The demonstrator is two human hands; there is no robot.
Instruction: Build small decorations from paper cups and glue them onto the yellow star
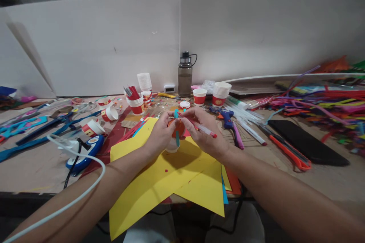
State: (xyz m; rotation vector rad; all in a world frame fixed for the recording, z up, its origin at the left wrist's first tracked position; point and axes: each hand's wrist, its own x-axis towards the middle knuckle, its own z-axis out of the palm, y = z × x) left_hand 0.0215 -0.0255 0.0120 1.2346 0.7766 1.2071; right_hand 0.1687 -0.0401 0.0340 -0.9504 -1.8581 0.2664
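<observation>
My left hand (pixel 162 131) is closed around a small paper craft piece, an orange disc (pixel 176 128) with a teal strip (pixel 177 138). My right hand (pixel 209 131) meets it from the other side, fingers pinched near the top of the piece. A pen (pixel 203 129) with a clear barrel and red end lies through the right hand's grip, pointing right. Its other end is hidden by the fingers. Just beneath the hands is a small white paper cup (pixel 172 145), partly covered. Yellow paper sheets (pixel 142 193) spread out under both forearms.
A water bottle (pixel 185 78) stands at the back. Red-and-white paper cups (pixel 221 93) stand around it; others lie tipped at left. At right are a blue glue gun (pixel 227 118), a red utility knife (pixel 291 153), a black phone-like slab (pixel 308 142) and colourful pipe cleaners. A white cable (pixel 98 186) crosses my left forearm.
</observation>
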